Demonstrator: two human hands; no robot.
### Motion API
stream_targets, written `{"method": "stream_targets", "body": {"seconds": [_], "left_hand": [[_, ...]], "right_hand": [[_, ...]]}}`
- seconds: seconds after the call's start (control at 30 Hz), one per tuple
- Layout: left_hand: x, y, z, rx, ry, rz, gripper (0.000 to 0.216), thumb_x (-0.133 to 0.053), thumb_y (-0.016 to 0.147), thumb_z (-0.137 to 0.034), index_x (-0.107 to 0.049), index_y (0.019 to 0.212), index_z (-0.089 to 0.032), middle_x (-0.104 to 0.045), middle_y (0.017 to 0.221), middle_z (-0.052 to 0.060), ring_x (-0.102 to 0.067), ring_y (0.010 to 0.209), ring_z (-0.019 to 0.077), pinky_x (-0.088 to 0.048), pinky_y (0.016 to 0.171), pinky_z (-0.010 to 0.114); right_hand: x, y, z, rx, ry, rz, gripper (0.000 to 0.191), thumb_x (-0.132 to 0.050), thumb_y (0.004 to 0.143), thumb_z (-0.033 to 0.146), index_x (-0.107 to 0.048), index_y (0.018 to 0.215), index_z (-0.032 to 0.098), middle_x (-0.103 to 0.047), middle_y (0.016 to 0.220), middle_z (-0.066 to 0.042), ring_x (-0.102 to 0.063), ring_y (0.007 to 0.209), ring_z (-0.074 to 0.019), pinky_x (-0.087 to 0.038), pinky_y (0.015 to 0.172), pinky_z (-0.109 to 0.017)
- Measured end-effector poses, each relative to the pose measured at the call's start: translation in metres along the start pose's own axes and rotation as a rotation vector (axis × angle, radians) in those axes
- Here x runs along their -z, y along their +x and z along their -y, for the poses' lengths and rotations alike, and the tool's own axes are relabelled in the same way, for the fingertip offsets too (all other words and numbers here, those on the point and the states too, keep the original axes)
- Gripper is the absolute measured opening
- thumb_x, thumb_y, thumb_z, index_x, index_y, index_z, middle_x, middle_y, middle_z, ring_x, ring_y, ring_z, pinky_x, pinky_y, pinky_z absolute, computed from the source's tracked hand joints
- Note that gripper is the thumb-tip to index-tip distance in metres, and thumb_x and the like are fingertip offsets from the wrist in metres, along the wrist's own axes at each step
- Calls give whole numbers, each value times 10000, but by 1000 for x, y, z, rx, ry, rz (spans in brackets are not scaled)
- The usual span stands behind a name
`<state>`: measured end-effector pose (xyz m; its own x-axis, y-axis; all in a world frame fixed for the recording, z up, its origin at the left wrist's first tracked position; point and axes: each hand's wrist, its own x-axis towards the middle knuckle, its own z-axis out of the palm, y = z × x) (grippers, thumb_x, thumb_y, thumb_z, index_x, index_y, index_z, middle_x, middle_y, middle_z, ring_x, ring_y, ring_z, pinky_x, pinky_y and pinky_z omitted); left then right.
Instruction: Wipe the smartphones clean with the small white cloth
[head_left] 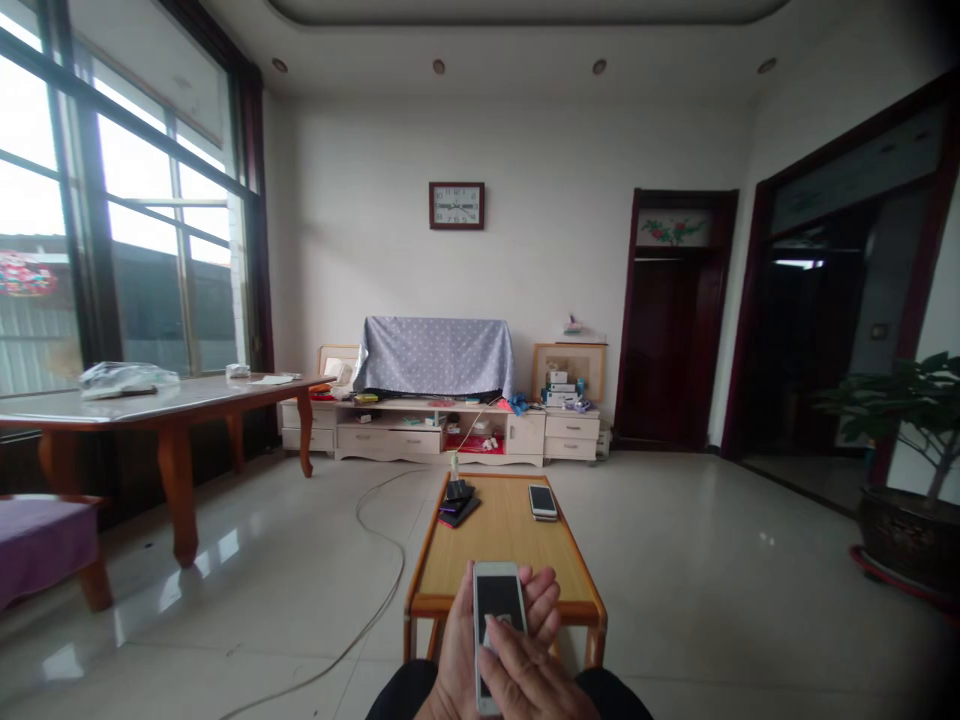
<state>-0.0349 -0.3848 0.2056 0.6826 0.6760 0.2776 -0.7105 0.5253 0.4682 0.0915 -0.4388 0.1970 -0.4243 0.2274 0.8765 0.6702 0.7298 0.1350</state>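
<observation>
My left hand [459, 650] is wrapped round a white smartphone [496, 600] with a dark screen, held upright over my lap at the bottom centre. My right hand [529, 675] lies over the lower part of the phone, fingers bent and a fingertip on the screen. Just beyond them stands a low wooden coffee table [502, 590]. On its far end lie a second white phone [542, 501] on the right and a small stack of dark phones [458, 502] on the left.
A cable [375, 520] runs across the shiny tiled floor left of the coffee table. A long wooden table [157, 400] stands by the window at left. A TV cabinet [442, 425] with a cloth-covered screen lines the far wall. A potted plant [911, 500] is at right.
</observation>
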Motion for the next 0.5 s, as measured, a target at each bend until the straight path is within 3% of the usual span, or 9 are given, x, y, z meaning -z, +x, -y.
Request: {"method": "stream_targets", "body": {"seconds": [0.1, 0.23, 0.37, 0.5], "left_hand": [[-7, -4, 0, 27, -32, -33, 737, -408, 909, -754, -678, 1269, -171, -601, 1408, 189, -526, 1348, 388, -391, 1112, 556], [-19, -3, -5, 59, -31, -9, 738, -374, 909, -774, -750, 1076, -161, -638, 1361, 179, -538, 1335, 377, -405, 1105, 534], [-19, 0, -6, 38, 3, -69, 731, -369, 939, -735, -672, 1263, -155, -654, 1348, 165, -558, 1323, 307, -426, 1091, 440], [-7, -1, -1, -53, 9, -243, 575, -434, 977, -627, -549, 1427, -289, -553, 1498, 55, -512, 1369, 231, -412, 1109, 383]], "right_hand": [[5, 4, -3, 91, 22, 45, 432, -609, 968, 292, -601, 1392, 211, -678, 1330, -85, -685, 1175, -215, -575, 979, -279], [12, 9, 2, 48, -23, 113, 407, -592, 936, 254, -646, 1334, 184, -663, 1353, -109, -672, 1197, -238, -581, 984, -320], [12, 8, 9, 18, -52, 111, 387, -559, 921, 200, -670, 1287, 145, -671, 1332, -133, -680, 1184, -248, -596, 959, -321], [5, 2, 16, -37, -31, 62, 385, -510, 932, 146, -675, 1279, 167, -691, 1305, -108, -695, 1156, -223, -606, 928, -279]]}}
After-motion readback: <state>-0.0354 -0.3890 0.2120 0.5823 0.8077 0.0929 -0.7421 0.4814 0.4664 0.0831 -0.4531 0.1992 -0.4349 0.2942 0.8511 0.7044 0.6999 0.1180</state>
